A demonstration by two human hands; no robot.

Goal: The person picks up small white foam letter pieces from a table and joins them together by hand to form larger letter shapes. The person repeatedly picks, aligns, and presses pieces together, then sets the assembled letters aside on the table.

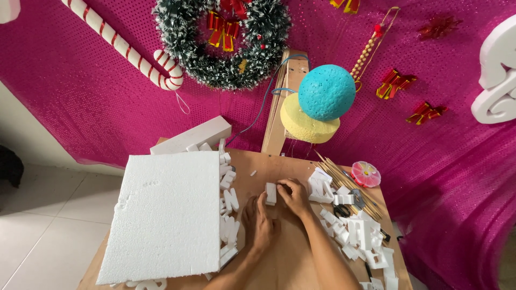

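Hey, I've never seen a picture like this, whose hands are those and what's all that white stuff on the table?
There is one picture, taken by a camera worn on a person's head, looking down at their own two bare hands. No machine is involved. The right hand grips a small white foam block; the left hand rests flat on the wooden table beside it. A large white foam sheet lies to the left, with cut foam pieces, wooden sticks and scissors to the right. Behind hang a pink cloth, a wreath, and blue and yellow foam shapes.
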